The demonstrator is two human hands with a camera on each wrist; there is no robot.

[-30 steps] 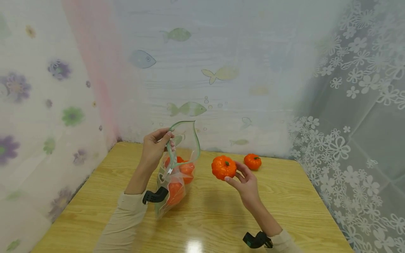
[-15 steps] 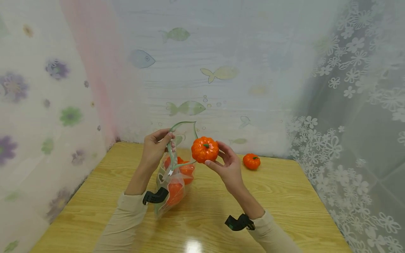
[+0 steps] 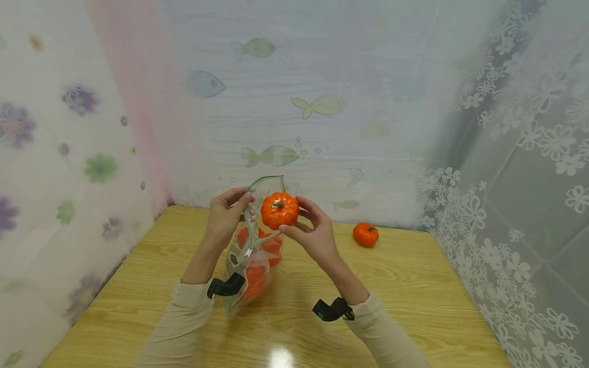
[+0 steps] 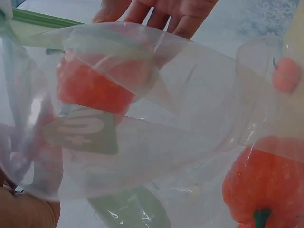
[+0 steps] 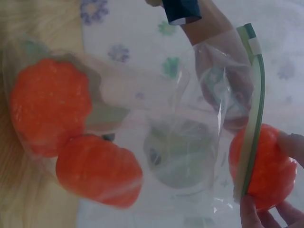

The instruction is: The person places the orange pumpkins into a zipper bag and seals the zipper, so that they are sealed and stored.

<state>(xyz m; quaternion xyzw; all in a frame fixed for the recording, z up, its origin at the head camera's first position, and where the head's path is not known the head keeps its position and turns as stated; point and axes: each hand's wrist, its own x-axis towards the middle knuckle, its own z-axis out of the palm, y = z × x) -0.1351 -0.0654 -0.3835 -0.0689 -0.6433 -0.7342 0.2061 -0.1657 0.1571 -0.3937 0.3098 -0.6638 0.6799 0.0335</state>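
Observation:
A clear zip bag [image 3: 239,301] with a green zip edge hangs by its mouth from my left hand [image 3: 225,214], which pinches the left side of the rim. Several orange pumpkins [image 5: 50,107] lie inside, low in the bag. My right hand [image 3: 315,230] grips another small orange pumpkin [image 3: 279,211] with a green stem, thumb below and fingers behind. This pumpkin overlaps the open mouth in the head view. In the right wrist view the green zip edge [image 5: 254,114] crosses in front of it. The left wrist view shows it through the bag's film.
One more small pumpkin [image 3: 365,234] rests on the wooden table [image 3: 395,301] towards the back right. Patterned curtains [image 3: 368,102] stand behind the table and along both sides. A black camera [image 3: 333,309] is strapped to each wrist.
My right hand has carried its pumpkin leftward and upward, from beside the bag to the bag's mouth. My left hand and the bag have hardly moved.

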